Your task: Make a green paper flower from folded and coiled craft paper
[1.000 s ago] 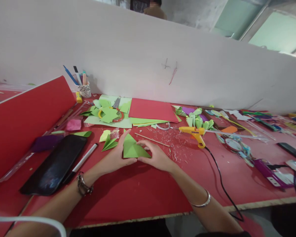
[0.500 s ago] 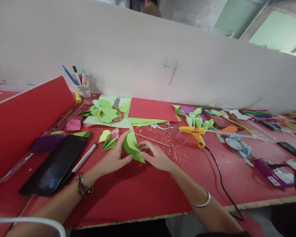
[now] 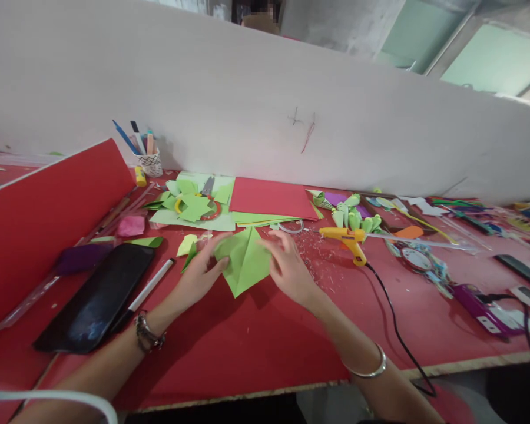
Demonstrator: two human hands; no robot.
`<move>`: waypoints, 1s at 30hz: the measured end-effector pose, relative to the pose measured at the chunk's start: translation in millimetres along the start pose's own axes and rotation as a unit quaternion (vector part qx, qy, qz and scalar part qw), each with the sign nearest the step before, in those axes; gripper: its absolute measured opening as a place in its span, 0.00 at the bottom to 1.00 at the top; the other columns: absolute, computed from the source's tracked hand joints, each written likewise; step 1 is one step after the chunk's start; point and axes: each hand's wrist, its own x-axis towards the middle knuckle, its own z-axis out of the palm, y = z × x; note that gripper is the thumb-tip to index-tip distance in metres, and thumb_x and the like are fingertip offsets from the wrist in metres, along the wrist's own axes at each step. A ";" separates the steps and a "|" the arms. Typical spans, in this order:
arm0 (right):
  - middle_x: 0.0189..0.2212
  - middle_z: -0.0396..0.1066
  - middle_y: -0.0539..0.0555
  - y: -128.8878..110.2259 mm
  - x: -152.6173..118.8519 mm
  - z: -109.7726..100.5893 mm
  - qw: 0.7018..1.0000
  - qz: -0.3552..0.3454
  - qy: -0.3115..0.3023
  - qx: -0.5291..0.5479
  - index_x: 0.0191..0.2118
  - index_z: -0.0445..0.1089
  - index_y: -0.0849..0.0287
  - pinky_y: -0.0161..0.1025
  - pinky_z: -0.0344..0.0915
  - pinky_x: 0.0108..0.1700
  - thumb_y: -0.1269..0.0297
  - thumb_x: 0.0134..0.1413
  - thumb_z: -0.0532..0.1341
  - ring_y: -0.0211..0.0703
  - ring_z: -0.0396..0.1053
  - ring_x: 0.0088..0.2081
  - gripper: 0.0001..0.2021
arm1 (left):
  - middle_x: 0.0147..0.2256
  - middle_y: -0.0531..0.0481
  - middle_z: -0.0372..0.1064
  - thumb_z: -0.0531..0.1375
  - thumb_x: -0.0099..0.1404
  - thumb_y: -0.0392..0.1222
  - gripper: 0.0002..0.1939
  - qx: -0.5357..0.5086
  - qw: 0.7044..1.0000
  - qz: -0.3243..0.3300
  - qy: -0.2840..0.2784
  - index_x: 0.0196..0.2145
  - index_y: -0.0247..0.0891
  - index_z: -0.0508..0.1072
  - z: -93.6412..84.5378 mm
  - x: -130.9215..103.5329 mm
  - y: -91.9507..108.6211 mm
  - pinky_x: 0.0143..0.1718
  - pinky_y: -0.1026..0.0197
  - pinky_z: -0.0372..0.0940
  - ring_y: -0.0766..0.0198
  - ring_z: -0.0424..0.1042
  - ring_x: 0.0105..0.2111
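A green paper square (image 3: 246, 262), with a crease down its middle, is spread between my two hands above the red table. My left hand (image 3: 203, 268) pinches its left edge, thumb in front. At the right edge my right hand (image 3: 289, 265) grips the paper between thumb and fingers. Just left of the paper, partly behind my left hand, lies a folded green piece (image 3: 189, 257) beside a pale yellow-green scrap (image 3: 186, 244).
Scissors (image 3: 208, 187) lie among green cutouts behind my left hand. A yellow glue gun (image 3: 347, 238) with a black cord lies to the right. A phone (image 3: 97, 300) and marker (image 3: 152, 284) lie left. Red sheets (image 3: 271, 198) rest by the white wall.
The green paper, curled and folded before, now lies opened out flat between my hands. My right hand has shifted right and slightly up.
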 end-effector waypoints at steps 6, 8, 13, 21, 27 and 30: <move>0.53 0.53 0.61 -17.8 -18.8 -15.4 0.967 -0.125 -0.156 -0.156 0.54 0.55 0.54 0.62 0.33 0.55 0.55 0.49 0.55 0.54 0.49 0.55 0.25 | 0.45 0.49 0.67 0.47 0.61 0.41 0.19 -0.068 0.994 -0.045 -0.077 0.49 0.38 0.64 -1.0 -10.3 11.0 0.45 0.56 0.61 0.60 0.66 0.44; 0.51 0.58 0.61 -16.5 -27.9 -14.0 0.960 -0.132 -0.161 -0.186 0.53 0.56 0.55 0.61 0.36 0.55 0.57 0.54 0.52 0.52 0.53 0.53 0.20 | 0.46 0.50 0.67 0.46 0.59 0.38 0.21 -0.054 0.992 -0.053 -0.099 0.51 0.38 0.61 0.2 -18.8 14.3 0.45 0.56 0.61 0.61 0.67 0.43; 0.44 0.67 0.55 -2.0 -50.8 -5.7 0.965 -0.124 -0.153 -0.171 0.46 0.64 0.53 0.47 0.58 0.47 0.70 0.58 0.47 0.44 0.63 0.45 0.14 | 0.48 0.49 0.64 0.51 0.55 0.34 0.24 0.079 0.984 0.015 -0.157 0.52 0.41 0.60 8.3 -42.2 16.3 0.47 0.58 0.60 0.59 0.65 0.46; 0.43 0.68 0.52 2.1 -69.8 -6.2 0.977 -0.118 -0.171 -0.050 0.45 0.66 0.51 0.42 0.62 0.43 0.67 0.58 0.47 0.42 0.65 0.43 0.14 | 0.44 0.42 0.64 0.48 0.59 0.29 0.18 0.423 0.881 0.151 -0.149 0.45 0.38 0.66 21.7 -57.3 33.7 0.37 0.52 0.61 0.53 0.64 0.40; 0.42 0.68 0.52 2.2 -67.6 -6.9 0.979 -0.083 -0.181 -0.032 0.42 0.67 0.53 0.40 0.62 0.44 0.68 0.55 0.50 0.42 0.65 0.42 0.12 | 0.36 0.48 0.67 0.49 0.61 0.32 0.14 0.359 0.897 0.151 -0.210 0.44 0.40 0.66 25.4 -46.9 24.1 0.34 0.59 0.62 0.60 0.67 0.35; 0.38 0.69 0.52 2.5 -63.1 -4.8 0.983 -0.040 -0.177 0.008 0.38 0.68 0.54 0.37 0.62 0.41 0.66 0.56 0.49 0.40 0.65 0.39 0.11 | 0.36 0.49 0.66 0.49 0.62 0.37 0.13 0.317 0.919 0.127 -0.197 0.43 0.42 0.66 24.9 -43.8 18.0 0.31 0.63 0.62 0.63 0.67 0.34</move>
